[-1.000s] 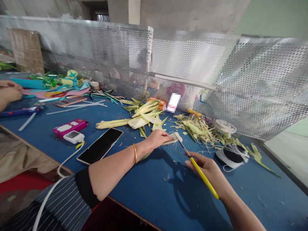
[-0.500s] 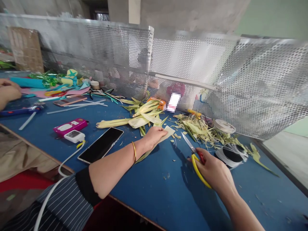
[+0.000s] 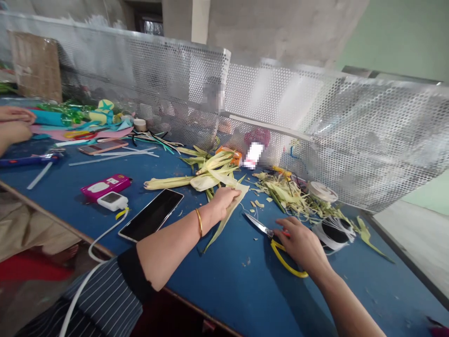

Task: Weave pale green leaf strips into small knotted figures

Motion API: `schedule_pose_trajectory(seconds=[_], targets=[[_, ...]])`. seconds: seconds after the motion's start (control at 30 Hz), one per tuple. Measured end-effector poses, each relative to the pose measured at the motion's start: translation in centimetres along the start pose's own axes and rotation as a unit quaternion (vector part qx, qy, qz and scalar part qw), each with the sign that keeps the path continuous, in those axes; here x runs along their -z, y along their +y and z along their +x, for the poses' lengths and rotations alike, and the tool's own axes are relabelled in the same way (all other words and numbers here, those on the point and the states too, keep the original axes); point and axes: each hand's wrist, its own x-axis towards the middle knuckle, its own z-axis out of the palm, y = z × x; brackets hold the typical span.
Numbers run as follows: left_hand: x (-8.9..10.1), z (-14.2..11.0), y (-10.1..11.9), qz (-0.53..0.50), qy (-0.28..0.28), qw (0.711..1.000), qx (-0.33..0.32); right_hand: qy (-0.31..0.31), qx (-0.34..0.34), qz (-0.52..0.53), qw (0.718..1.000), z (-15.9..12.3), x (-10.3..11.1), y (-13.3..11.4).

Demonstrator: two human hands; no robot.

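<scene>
My left hand point(image 3: 224, 200) pinches a pale corn husk strip point(image 3: 229, 213), whose cut end sticks out past the fingertips and whose greenish tail hangs toward the table's front. In my right hand point(image 3: 300, 241) are scissors point(image 3: 261, 226) with a yellow handle loop and some red on the handle. The fingers lie over the red part, and the blades point left, low over the table and apart from the strip. Whether the scissors rest on the tabletop I cannot tell. Behind my left hand lies a bundle of corn husks point(image 3: 205, 180).
Husk scraps point(image 3: 287, 189) and a spool of white thread point(image 3: 335, 231) lie at the right. A black-screened phone point(image 3: 152, 213), a pink device point(image 3: 107, 186) and a white cable point(image 3: 100, 238) are at the left. A perforated metal screen point(image 3: 273, 98) stands behind. Another person's hands point(image 3: 16, 124) show far left.
My right hand has lowered the scissors and moved slightly left, its fingers looser on the handle. The husk strip's tail now shows more below my left hand. The view has shifted slightly.
</scene>
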Motion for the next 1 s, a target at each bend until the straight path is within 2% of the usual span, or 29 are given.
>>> schedule_pose_trajectory(seconds=[0.23,0.33,0.4,0.43,0.47,0.5,0.57,0.6,0.67,0.73,0.8,1.0], targets=[[-0.3,-0.5,-0.7,0.024,-0.023,0.999,0.01,-0.042,-0.016,-0.033,0.998,7.6,-2.7,-1.7],[-0.4,-0.6,-1.1,0.036,-0.022,0.999,0.007,-0.049,-0.012,-0.03,0.998,9.3,-3.1,-1.3],[-0.5,-0.5,-1.4,0.043,-0.021,0.999,0.005,-0.032,-0.05,-0.038,0.998,9.7,-2.4,-0.6],[-0.4,-0.4,-1.6,0.052,-0.022,0.998,0.0,-0.006,-0.096,-0.053,0.994,9.7,-1.8,-0.2],[-0.4,-0.4,-1.7,0.078,-0.026,0.996,-0.018,0.049,-0.153,-0.07,0.985,9.6,-1.1,0.0],[-0.4,-0.3,-1.9,0.111,-0.026,0.992,-0.045,0.101,-0.174,-0.072,0.977,9.3,-0.5,0.1],[-0.4,-0.3,-2.1,0.205,-0.028,0.971,-0.117,0.149,-0.14,0.005,0.979,8.3,0.5,-0.4],[-0.4,-0.3,-2.2,0.253,-0.035,0.954,-0.153,0.145,-0.134,0.081,0.977,7.7,0.7,-0.9],[-0.5,-0.7,-2.3,0.336,-0.063,0.915,-0.215,0.067,-0.105,0.272,0.954,6.1,0.7,-2.3],[-0.6,-1.2,-2.3,0.39,-0.093,0.879,-0.258,0.002,-0.088,0.368,0.926,4.4,0.2,-3.4],[-0.8,-1.8,-2.3,0.424,-0.108,0.855,-0.278,-0.038,-0.082,0.393,0.915,3.0,-0.3,-3.9],[-1.1,-2.7,-2.4,0.458,-0.131,0.832,-0.285,-0.046,-0.101,0.397,0.911,0.8,-0.3,-2.8]])
